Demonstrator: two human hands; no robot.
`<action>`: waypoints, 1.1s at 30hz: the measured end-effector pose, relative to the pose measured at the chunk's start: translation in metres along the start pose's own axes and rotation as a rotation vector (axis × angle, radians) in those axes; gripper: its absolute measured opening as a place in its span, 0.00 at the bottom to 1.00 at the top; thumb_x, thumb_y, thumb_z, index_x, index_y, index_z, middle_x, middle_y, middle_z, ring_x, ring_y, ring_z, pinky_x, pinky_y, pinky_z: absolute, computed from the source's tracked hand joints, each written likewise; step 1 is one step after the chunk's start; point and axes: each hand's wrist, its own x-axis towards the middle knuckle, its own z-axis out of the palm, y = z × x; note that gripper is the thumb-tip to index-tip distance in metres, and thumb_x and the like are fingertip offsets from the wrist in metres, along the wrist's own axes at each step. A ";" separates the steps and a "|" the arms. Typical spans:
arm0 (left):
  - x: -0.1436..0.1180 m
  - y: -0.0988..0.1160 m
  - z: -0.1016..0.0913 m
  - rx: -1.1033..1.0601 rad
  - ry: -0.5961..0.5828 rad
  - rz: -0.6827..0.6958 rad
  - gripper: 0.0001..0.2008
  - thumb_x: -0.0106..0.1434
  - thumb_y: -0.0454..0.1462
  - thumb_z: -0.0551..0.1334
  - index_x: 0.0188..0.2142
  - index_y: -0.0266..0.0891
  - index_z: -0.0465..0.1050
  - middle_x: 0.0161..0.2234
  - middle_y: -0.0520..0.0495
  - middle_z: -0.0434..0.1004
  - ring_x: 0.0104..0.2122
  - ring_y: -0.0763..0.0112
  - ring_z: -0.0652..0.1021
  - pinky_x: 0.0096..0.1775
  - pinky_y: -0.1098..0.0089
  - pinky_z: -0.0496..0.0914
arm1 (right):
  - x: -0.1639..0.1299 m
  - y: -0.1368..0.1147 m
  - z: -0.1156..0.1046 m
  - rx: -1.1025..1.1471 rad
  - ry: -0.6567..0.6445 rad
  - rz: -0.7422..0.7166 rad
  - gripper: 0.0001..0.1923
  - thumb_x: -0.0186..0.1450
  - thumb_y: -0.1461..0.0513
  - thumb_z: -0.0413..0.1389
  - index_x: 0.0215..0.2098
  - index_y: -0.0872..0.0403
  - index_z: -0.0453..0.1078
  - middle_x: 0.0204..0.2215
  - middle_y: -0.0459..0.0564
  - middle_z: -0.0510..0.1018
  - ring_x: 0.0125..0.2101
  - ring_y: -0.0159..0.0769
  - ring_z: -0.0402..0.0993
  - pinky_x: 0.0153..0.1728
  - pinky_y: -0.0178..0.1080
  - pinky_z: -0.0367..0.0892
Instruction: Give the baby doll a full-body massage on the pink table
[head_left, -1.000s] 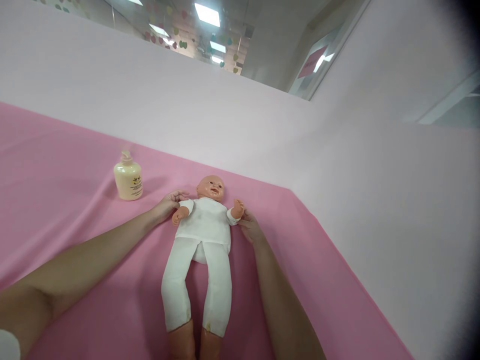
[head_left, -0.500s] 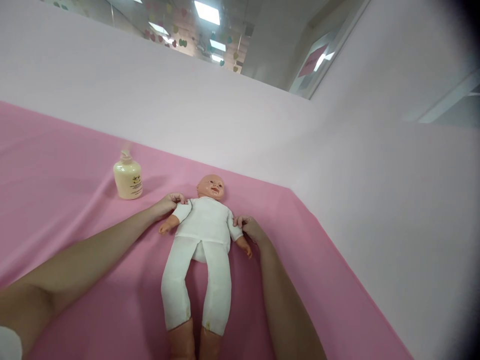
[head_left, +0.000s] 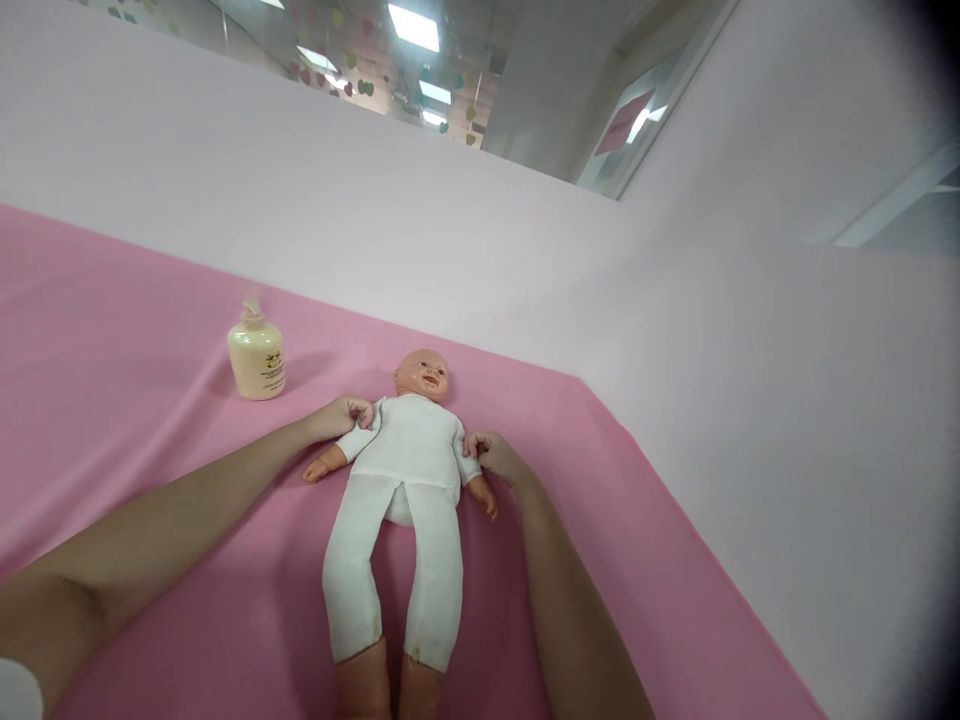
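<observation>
Doll with a glossy plastic head and white cloth body [head_left: 409,440] lies face-up at lower centre on a smooth pink sheet [head_left: 225,620]. The padded body looks light and soft, the head stiff and slippery; its sleeved upper arms should grip best. There the left hand [head_left: 349,415] and right hand [head_left: 495,456] curl narrowly, forearms slanting inward from below.

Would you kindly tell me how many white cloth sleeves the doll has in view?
2: one white cloth sleeve at the left hand, the other sleeve at the right hand, flanking the bald doll's white-clad torso. Each hand partly covers its sleeve.
</observation>
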 end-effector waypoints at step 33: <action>0.000 0.003 -0.004 -0.226 0.146 0.029 0.21 0.47 0.39 0.73 0.42 0.37 0.78 0.39 0.42 0.81 0.39 0.60 0.80 0.43 0.65 0.71 | -0.010 0.002 -0.010 -0.363 0.033 -0.180 0.27 0.53 0.73 0.52 0.47 0.49 0.77 0.48 0.47 0.76 0.46 0.32 0.75 0.47 0.34 0.71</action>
